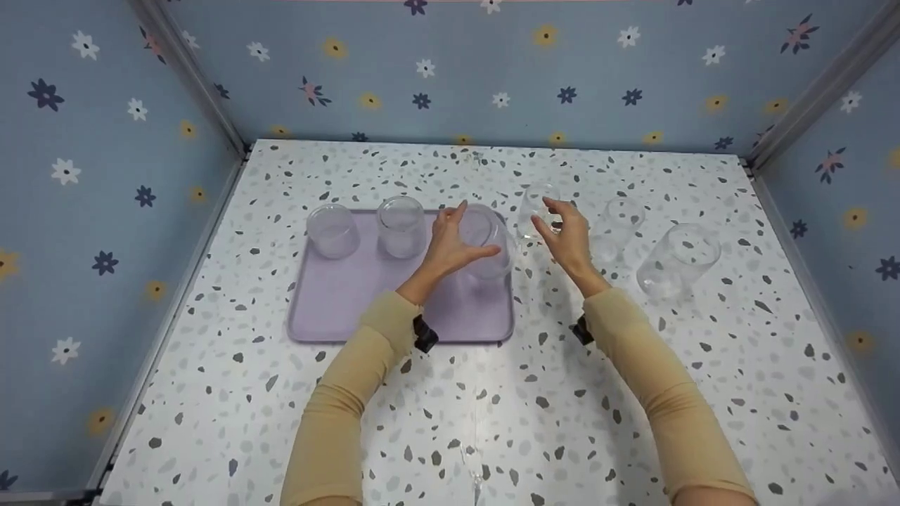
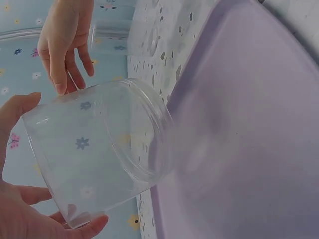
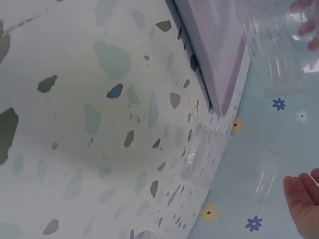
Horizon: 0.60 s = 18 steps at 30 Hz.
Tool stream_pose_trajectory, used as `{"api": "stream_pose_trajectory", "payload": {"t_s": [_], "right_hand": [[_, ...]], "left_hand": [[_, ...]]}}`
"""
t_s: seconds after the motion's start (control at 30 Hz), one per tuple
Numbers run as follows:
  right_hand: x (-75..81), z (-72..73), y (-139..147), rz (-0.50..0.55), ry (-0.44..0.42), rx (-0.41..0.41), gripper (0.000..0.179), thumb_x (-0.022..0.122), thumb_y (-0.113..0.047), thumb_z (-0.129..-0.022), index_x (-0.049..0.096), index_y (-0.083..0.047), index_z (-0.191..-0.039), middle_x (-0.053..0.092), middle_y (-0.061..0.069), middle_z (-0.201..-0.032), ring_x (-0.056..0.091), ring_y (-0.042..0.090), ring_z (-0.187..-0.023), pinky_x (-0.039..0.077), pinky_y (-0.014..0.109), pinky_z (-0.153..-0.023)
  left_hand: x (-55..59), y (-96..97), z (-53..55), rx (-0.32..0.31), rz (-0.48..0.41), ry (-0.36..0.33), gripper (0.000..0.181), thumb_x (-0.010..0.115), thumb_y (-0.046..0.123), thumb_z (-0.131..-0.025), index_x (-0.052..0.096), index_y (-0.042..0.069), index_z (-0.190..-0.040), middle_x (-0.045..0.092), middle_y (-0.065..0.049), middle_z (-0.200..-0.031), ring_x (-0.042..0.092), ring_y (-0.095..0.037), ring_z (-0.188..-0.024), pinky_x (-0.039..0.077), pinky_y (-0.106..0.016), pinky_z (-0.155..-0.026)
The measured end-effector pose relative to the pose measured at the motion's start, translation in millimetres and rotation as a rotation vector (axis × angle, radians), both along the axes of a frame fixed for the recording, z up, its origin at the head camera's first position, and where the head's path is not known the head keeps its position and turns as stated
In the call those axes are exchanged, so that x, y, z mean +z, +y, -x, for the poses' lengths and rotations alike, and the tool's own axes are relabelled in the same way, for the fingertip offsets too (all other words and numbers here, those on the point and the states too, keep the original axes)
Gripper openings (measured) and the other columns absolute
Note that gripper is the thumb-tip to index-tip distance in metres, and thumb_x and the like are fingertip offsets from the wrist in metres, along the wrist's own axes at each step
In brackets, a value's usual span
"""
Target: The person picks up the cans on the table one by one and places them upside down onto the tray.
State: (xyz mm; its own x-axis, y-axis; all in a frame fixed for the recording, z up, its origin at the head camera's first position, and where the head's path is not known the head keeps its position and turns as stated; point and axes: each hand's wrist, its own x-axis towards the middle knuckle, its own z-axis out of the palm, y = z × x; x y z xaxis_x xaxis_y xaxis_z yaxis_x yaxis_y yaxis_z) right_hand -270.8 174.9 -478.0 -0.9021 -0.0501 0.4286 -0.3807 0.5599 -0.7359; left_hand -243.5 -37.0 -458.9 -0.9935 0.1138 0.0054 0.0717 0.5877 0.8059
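Observation:
My left hand (image 1: 450, 242) holds a clear plastic jar (image 2: 99, 144) over the right part of a lilac tray (image 1: 330, 309). Thumb and fingers span one end of the jar; in the left wrist view its ridged end faces the tray. Just past the tray's right edge, my right hand (image 1: 568, 239) has its thumb and fingers apart beside a clear tall jar (image 3: 229, 164) on the table. In the right wrist view a gap shows between those fingertips and that jar's upper end.
Two clear jars stand on the tray, a short jar (image 1: 332, 235) at the back left and a taller jar (image 1: 401, 232) at the back middle. Right of my right hand are a small clear container (image 1: 622, 218) and a large clear jar (image 1: 678, 261). A flowered wall (image 1: 478, 77) closes the back.

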Motion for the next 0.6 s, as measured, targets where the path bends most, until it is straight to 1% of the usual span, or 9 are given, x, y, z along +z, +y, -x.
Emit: {"api": "stream_pose_trajectory", "payload": {"t_s": [0.07, 0.17, 0.4, 0.6], "right_hand": [[0.3, 4.0, 0.0, -0.035, 0.033, -0.006, 0.035, 0.063, -0.013, -0.082, 0.057, 0.004, -0.112, 0.057, 0.018, -0.105, 0.053, 0.029, -0.096, 0.048, 0.036, -0.075], [1.9, 9.1, -0.6, -0.093, 0.044, -0.010, 0.035, 0.062, -0.012, -0.083, 0.056, 0.005, -0.113, 0.056, 0.018, -0.107, 0.052, 0.029, -0.098, 0.048, 0.037, -0.076], [4.9, 19.8, -2.4, -0.234, 0.005, -0.025, 0.039, 0.062, -0.016, -0.083, 0.054, 0.003, -0.117, 0.051, 0.017, -0.115, 0.047, 0.029, -0.109, 0.035, 0.037, -0.094], [6.9, 28.0, -4.0, -0.324, -0.016, -0.023, 0.042, 0.059, -0.019, -0.085, 0.051, 0.003, -0.120, 0.047, 0.017, -0.119, 0.044, 0.031, -0.111, 0.034, 0.039, -0.094]], "left_hand": [[1.3, 1.2, 3.0, -0.009, 0.034, -0.001, 0.100, 0.077, 0.042, -0.063, 0.024, 0.007, -0.140, 0.026, -0.017, -0.134, 0.025, -0.028, -0.123, 0.031, -0.038, -0.097], [4.2, 3.8, 7.9, -0.019, 0.088, 0.002, 0.100, 0.076, 0.042, -0.063, 0.024, 0.006, -0.140, 0.027, -0.018, -0.133, 0.027, -0.029, -0.122, 0.031, -0.038, -0.096], [10.6, 8.3, 22.0, -0.031, 0.215, -0.016, 0.102, 0.076, 0.045, -0.061, 0.023, 0.007, -0.140, 0.027, -0.016, -0.132, 0.028, -0.029, -0.119, 0.036, -0.039, -0.091], [13.1, 9.9, 33.3, -0.022, 0.301, -0.041, 0.103, 0.076, 0.046, -0.061, 0.023, 0.008, -0.141, 0.027, -0.017, -0.134, 0.030, -0.030, -0.117, 0.036, -0.040, -0.091]]}}
